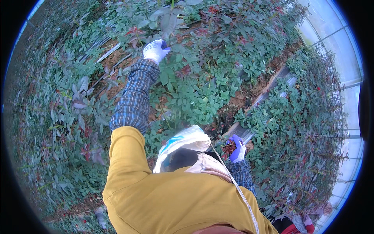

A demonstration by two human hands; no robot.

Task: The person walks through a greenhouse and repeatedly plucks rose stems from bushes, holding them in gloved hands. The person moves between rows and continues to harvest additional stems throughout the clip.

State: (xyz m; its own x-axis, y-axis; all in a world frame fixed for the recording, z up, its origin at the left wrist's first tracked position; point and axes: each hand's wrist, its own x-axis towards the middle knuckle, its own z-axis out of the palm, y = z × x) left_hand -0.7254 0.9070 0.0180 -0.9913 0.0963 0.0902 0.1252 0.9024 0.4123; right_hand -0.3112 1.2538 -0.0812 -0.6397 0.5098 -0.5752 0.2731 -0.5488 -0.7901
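Note:
My left hand [156, 50], in a white glove with purple coating, reaches far forward among the rose plants. Its fingers are curled beside green leaves [169, 26]; whether they pinch a stem cannot be told. Near my waist on the right, my right hand [238, 149], gloved alike, holds a bunch of dark red shoots [228, 149] in its curled fingers. Between my arms an open white bag [184, 140] with blue marks hangs at my front, its inside dark. Next to it lies a pale pink zipped pouch [209, 163], and a cord [238, 190] runs across my yellow top.
Dense rose foliage [292, 117] surrounds me, with red young leaves in places. Boards and plastic sheeting [263, 98] edge a strip of bare soil [238, 101] at right. Greenhouse film and frame [330, 29] stand beyond. Someone in red clothing [299, 228] is partly visible at bottom right.

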